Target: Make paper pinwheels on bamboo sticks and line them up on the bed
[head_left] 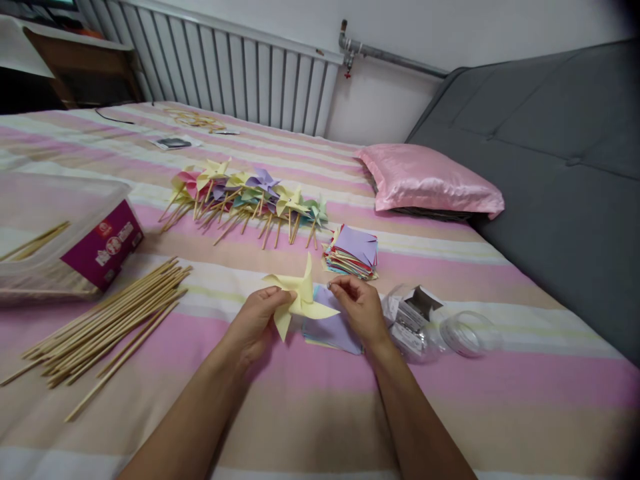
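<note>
Held up over the bed, a pale yellow paper pinwheel (306,307) has its blades folded to the middle. My left hand (257,317) is closed on its left side, the thumb pressing near the centre. Just right of the pinwheel, my right hand (360,307) pinches a small silver pin (329,285); its shape is mostly hidden by the fingers. A stack of lilac paper squares (333,331) lies below both hands. Behind my right hand sits a taller pile of cut coloured squares (354,250).
Finished pinwheels on sticks (250,193) lie in a row farther back. Loose wooden sticks (117,320) and a clear plastic tub (65,233) are at left. At right are small boxes in a clear container (413,323), a round clear lid (467,333) and a pink pillow (430,177).
</note>
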Motion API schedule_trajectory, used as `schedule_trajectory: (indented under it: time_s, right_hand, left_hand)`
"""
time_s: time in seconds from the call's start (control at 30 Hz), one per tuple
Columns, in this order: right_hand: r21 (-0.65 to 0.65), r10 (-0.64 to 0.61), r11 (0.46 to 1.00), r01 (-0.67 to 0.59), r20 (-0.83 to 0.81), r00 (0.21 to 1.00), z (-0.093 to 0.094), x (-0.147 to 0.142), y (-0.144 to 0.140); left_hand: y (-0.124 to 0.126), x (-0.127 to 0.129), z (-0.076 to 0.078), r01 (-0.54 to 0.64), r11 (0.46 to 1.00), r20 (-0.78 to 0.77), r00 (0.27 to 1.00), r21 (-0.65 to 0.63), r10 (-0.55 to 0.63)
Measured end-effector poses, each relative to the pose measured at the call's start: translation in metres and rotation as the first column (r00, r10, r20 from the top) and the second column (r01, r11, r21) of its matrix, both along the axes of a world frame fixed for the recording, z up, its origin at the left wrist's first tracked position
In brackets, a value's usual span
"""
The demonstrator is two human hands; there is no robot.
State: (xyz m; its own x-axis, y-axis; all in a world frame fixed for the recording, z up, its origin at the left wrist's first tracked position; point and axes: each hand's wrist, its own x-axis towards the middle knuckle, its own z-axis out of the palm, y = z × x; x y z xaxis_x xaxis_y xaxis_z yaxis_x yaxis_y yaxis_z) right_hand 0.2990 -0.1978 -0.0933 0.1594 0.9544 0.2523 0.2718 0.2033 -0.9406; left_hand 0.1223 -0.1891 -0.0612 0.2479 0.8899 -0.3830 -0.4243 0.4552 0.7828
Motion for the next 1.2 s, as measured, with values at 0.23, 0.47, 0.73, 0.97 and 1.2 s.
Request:
schedule_trajectory:
  time_s: [0.23,0.47,0.73,0.97,1.2]
  right_hand:
    - [-0.104,0.157,0.979,-0.175,-0.160,0.974,0.009,-0.013,-0.007]
    - [-0.142,0.264,0.941,-0.309,-0.265,0.927,0.017,-0.018,-0.012]
    - [-0.218,0.251,0.914,-0.343,-0.362,0.898,0.018,-0.023,-0.013]
    - [-0.267,0.217,0.886,-0.379,-0.482,0.849,0.023,-0.026,-0.015]
    - [-0.284,0.219,0.865,-0.414,-0.529,0.820,0.023,-0.026,-0.018]
  left_hand:
    - [-0.002,-0.002,0.002,0.102,0.995,0.139,0.985,0.002,-0.101]
    - [0.000,-0.002,-0.006,0.104,0.995,0.153,0.983,0.007,-0.104]
    - [-0.001,-0.001,-0.005,0.084,0.996,0.155,0.985,-0.005,-0.082]
    - [-0.004,0.001,-0.001,0.106,0.994,0.141,0.984,0.033,-0.110]
    - [-0.006,0.001,0.001,0.148,0.988,0.132,0.979,0.048,-0.154]
